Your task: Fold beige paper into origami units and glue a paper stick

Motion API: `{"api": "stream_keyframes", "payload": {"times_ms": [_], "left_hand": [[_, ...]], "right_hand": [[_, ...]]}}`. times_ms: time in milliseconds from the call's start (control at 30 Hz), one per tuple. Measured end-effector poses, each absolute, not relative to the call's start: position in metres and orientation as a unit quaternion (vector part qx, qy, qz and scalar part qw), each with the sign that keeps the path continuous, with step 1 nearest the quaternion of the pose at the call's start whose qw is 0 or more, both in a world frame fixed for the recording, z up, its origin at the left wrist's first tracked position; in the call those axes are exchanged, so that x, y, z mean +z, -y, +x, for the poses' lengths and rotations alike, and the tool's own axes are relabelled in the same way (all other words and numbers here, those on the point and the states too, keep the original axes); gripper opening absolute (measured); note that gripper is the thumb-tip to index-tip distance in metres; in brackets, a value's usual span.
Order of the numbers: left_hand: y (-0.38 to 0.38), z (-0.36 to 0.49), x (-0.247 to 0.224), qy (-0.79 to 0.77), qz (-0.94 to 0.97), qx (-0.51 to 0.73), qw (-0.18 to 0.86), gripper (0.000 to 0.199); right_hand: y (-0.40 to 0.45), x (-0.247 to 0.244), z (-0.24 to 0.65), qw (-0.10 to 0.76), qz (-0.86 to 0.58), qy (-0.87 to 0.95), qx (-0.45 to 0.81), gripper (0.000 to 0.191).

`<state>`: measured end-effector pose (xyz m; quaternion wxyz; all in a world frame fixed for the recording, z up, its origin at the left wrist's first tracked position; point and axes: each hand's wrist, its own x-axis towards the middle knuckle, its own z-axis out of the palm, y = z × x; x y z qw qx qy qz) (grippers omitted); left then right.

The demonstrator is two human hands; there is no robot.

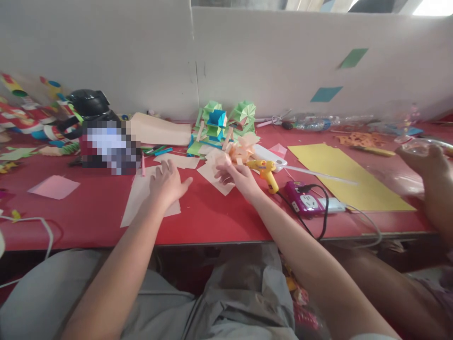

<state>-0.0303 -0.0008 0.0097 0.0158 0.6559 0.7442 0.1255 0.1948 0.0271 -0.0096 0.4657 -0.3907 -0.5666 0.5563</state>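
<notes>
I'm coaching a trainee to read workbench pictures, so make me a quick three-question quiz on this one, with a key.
1. Multiple choice: what lies under the wearer's left hand?
A) a plastic bottle
B) pale paper
C) a green paper fan

2. True or false: the power strip is to the right of the glue gun.

3. Fill in the blank: the large sheet on the right side of the table is ____ in colour.

Key: 1. B; 2. True; 3. yellow.
</notes>
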Motion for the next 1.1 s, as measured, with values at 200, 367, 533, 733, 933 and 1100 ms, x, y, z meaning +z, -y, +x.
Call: {"api": "stream_keyframes", "payload": {"times_ms": [200, 367, 533, 733, 933, 1100], "left_hand": [[0.003, -0.034, 0.012, -0.756, 0.649, 0.050, 0.064, 0.059], [0.009, -0.030, 0.018, -0.737, 0.674, 0.056, 0.014, 0.030], [0.012, -0.031, 0.037, -0.749, 0.661, 0.049, 0.009, 0.023], [0.040, -0.013, 0.081, -0.726, 0.672, 0.138, -0.036, 0.026], [0.054, 0.026, 0.069, -0.534, 0.820, 0.139, 0.152, 0.032], [0.024, 0.017, 0.033, -0.409, 0.818, 0.229, 0.333, 0.033]], "right_hand": [[-0.022, -0.013, 0.191, 0.435, -0.371, 0.642, 0.511, 0.061], [-0.023, -0.017, 0.191, 0.424, -0.373, 0.658, 0.499, 0.058], [-0.022, -0.015, 0.190, 0.406, -0.379, 0.665, 0.499, 0.059], [-0.019, -0.009, 0.186, 0.379, -0.361, 0.608, 0.597, 0.054], [-0.015, -0.006, 0.188, 0.389, -0.277, 0.479, 0.736, 0.055], [-0.018, -0.006, 0.189, 0.422, -0.339, 0.451, 0.710, 0.030]]}}
